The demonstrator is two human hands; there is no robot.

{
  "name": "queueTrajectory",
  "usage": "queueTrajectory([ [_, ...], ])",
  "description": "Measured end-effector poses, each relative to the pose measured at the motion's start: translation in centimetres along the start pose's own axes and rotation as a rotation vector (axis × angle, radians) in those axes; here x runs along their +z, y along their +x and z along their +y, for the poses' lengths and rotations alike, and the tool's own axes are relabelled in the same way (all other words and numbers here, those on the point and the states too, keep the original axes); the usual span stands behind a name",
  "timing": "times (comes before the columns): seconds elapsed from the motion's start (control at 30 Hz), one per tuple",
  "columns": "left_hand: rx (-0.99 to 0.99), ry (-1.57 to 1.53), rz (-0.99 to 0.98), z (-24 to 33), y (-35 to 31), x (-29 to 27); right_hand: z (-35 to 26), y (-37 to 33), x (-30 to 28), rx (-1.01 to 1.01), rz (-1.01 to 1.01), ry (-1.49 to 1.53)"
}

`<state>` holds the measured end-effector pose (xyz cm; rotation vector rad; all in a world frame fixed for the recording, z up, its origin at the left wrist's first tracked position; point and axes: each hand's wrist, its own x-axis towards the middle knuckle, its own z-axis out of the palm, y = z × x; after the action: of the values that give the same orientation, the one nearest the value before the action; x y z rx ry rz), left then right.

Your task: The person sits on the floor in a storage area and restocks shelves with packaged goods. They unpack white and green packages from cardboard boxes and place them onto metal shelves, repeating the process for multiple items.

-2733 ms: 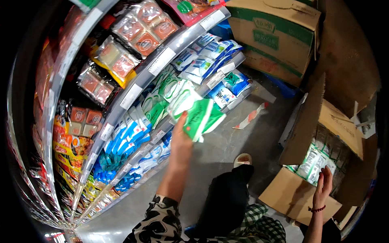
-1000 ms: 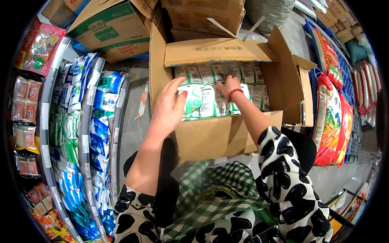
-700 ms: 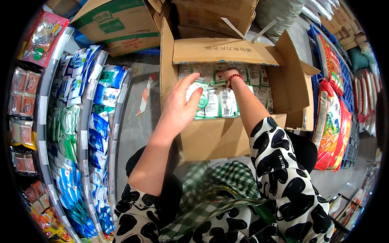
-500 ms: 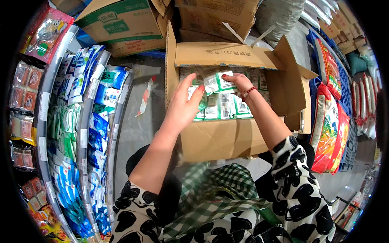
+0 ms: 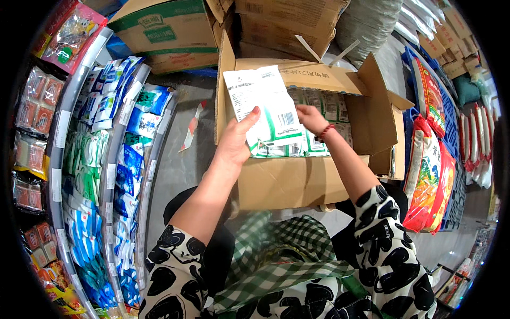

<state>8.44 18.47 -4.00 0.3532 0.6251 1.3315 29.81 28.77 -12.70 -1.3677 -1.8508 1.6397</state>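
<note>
My left hand (image 5: 237,139) grips a white packet (image 5: 261,98) with green stripes and a barcode by its lower left edge, thumb on top. The packet is tilted up above an open cardboard box (image 5: 303,183). Beside its right edge is my right hand (image 5: 312,119), fingers curled in; whether they pinch anything is hidden. More green-and-white packets (image 5: 319,146) lie in rows inside the box, partly covered by the raised packet and my hands.
Shelves of blue and green packets (image 5: 127,173) curve along my left. Behind the box stand larger cartons (image 5: 164,34) and a grey sack (image 5: 366,26). Red bags (image 5: 430,181) lie by a blue pallet (image 5: 457,199) to the right. A red-and-white strip (image 5: 192,126) is on the floor.
The packet, earlier in my right hand low in the box, has been lifted and turned upward into my left hand. My left hand has closed on it; the right sits lower beside it.
</note>
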Motion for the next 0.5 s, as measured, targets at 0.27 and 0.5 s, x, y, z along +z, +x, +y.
queueTrajectory([
  [0.27,0.038,0.033,0.028,0.2,-0.1,-0.4,2.9,3.1,5.1,0.133,0.023,-0.998],
  [0.5,-0.064,0.036,-0.031,0.3,-0.3,0.4,7.6,3.5,4.5,-0.106,0.115,-0.969],
])
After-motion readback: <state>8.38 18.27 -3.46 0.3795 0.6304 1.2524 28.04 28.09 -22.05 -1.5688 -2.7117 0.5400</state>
